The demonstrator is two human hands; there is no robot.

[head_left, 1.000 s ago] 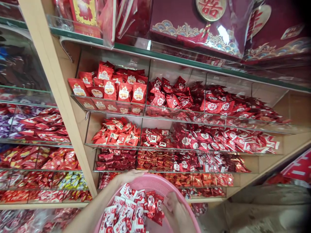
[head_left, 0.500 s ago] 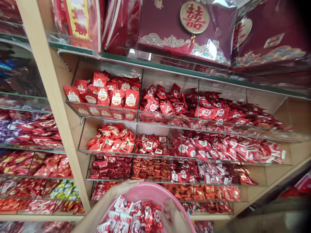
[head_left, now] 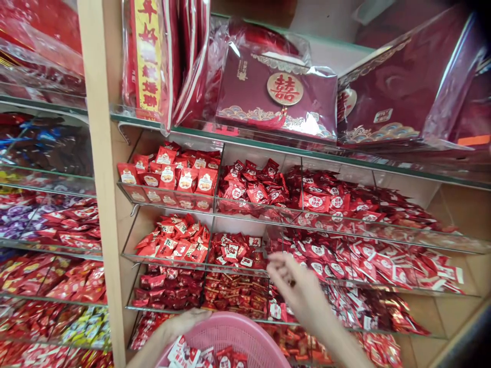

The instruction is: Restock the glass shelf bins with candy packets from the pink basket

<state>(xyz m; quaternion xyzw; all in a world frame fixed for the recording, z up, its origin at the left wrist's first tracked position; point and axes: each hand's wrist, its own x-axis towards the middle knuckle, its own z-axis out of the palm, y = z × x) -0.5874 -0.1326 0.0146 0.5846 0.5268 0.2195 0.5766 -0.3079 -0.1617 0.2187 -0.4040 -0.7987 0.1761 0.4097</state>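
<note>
At the bottom of the view my left hand point(head_left: 187, 322) grips the rim of a pink plastic basket point(head_left: 245, 332). White-and-red candy packets point(head_left: 184, 353) and red candy packets point(head_left: 231, 357) lie in the basket. Above its right side my right hand point(head_left: 297, 286) is raised before the shelves, slightly blurred, its fingers loosely bent and apart, with nothing visible in them. The fingertips are nearest to the compartment of small red packets with white labels point(head_left: 232, 251) and the dark red packets point(head_left: 316, 249) beside it; I cannot tell whether they touch the shelf front.
Tiered glass shelves with clear dividers hold several kinds of red packets, among them cookie packets point(head_left: 186, 179). Above runs a glass shelf edge point(head_left: 261, 142) with dark red gift bags point(head_left: 245, 97). A wooden upright point(head_left: 102, 168) separates another shelf unit on the left, with yellow candies point(head_left: 86, 327).
My right hand has left the basket and risen to the shelf compartments. The view has tilted up, so the shelves and basket sit lower. My left hand still grips the rim.
</note>
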